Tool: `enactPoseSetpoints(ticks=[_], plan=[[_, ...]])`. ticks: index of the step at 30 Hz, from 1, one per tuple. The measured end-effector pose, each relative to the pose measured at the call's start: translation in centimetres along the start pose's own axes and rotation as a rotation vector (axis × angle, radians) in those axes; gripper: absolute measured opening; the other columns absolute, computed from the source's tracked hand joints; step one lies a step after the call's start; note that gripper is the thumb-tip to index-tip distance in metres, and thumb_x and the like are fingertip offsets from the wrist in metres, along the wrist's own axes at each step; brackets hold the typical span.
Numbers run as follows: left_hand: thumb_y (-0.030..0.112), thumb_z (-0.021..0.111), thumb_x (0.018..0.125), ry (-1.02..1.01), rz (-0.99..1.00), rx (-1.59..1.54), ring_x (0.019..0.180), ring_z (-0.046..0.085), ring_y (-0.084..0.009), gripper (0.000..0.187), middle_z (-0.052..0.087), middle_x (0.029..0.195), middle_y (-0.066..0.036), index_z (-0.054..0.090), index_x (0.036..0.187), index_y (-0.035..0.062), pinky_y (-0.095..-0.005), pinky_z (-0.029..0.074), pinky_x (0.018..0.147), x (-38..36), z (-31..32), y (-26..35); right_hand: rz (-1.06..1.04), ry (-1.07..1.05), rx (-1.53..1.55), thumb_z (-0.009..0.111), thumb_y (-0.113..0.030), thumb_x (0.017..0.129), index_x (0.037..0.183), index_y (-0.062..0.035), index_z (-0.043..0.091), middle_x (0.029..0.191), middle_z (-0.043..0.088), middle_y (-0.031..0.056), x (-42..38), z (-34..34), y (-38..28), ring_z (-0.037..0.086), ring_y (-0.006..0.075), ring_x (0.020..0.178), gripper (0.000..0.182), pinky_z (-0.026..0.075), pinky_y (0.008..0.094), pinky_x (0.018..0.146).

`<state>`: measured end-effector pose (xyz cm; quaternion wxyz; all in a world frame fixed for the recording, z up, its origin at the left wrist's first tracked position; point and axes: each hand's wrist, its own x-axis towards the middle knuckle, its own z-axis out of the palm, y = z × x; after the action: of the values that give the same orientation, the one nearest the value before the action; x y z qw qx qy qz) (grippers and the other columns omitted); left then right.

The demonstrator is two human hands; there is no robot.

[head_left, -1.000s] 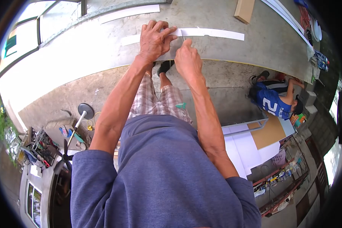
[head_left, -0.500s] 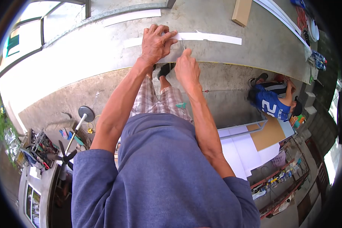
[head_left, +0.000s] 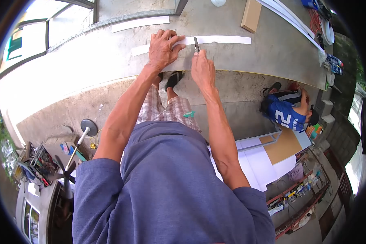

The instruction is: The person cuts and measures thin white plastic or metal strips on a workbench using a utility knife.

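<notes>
Far left, the metal frame takes up the top of the bench, a second white strip lying just beside it. Now my left hand: fingers bent, thumb apart, pressing the long white strip down on the bench, gripping nothing. Next along, my right hand, closed round a cutter, its blade over the strip's middle! Past that, a wooden block, white lengths slanting along the far side, and a person in a blue jersey low on the right. The near edge runs just below my hands, bare bench right of the cutter. The top's grey and smudged, glaring white at left; concrete floor below.
</notes>
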<state>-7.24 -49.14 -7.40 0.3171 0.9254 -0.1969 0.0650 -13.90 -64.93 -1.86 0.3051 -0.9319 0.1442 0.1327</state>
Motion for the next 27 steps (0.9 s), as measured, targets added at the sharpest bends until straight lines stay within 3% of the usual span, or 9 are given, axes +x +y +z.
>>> enactPoseSetpoints(ticks=[4,16,22,25,27], plan=[[0.037,0.079,0.083,-0.019,0.003,0.011,0.097,0.057,-0.0204,0.031,0.065,0.105,0.002,0.078,0.111,0.0241,-0.0376,0.039,0.083,0.1,-0.2,-0.1,-0.083,-0.06,0.008,0.047,-0.024,0.105,0.101,0.0005,0.049,0.075,0.066,0.0337,1.1,0.6,0.7,0.067,0.0537,0.076,0.025,0.052,0.0613,0.066],[0.041,0.078,0.084,-0.02,0.006,0.028,0.098,0.057,-0.0211,0.031,0.066,0.106,0.002,0.078,0.11,0.0252,-0.0383,0.039,0.083,0.0,-0.2,-0.6,-0.046,-0.075,-0.028,0.046,-0.023,0.104,0.102,0.0025,0.049,0.078,0.067,0.0347,1.3,1.3,0.3,0.068,0.0538,0.078,0.026,0.053,0.061,0.067],[0.039,0.078,0.084,0.005,0.005,0.031,0.098,0.057,-0.0208,0.03,0.065,0.106,0.002,0.078,0.11,0.0252,-0.0383,0.039,0.083,-0.1,0.0,-0.6,-0.029,-0.142,-0.165,0.051,-0.018,0.1,0.104,0.0065,0.05,0.087,0.07,0.0327,1.9,0.6,-1.6,0.071,0.0496,0.084,0.025,0.058,0.0555,0.073],[0.037,0.078,0.084,0.004,0.013,0.061,0.097,0.056,-0.0208,0.029,0.065,0.107,0.003,0.077,0.11,0.0255,-0.0386,0.039,0.083,-0.2,0.3,-0.6,-0.036,-0.116,-0.126,0.051,-0.017,0.1,0.102,0.0062,0.049,0.083,0.068,0.0363,1.6,0.4,-2.4,0.069,0.053,0.083,0.024,0.056,0.0586,0.073],[0.037,0.077,0.084,0.008,0.02,0.076,0.098,0.056,-0.0211,0.028,0.065,0.106,0.003,0.076,0.111,0.0255,-0.0387,0.039,0.082,-0.2,0.3,-0.6,-0.017,-0.149,-0.17,0.053,-0.016,0.099,0.103,0.0064,0.05,0.086,0.07,0.033,1.8,0.3,-2.6,0.071,0.0493,0.084,0.023,0.058,0.055,0.073]])
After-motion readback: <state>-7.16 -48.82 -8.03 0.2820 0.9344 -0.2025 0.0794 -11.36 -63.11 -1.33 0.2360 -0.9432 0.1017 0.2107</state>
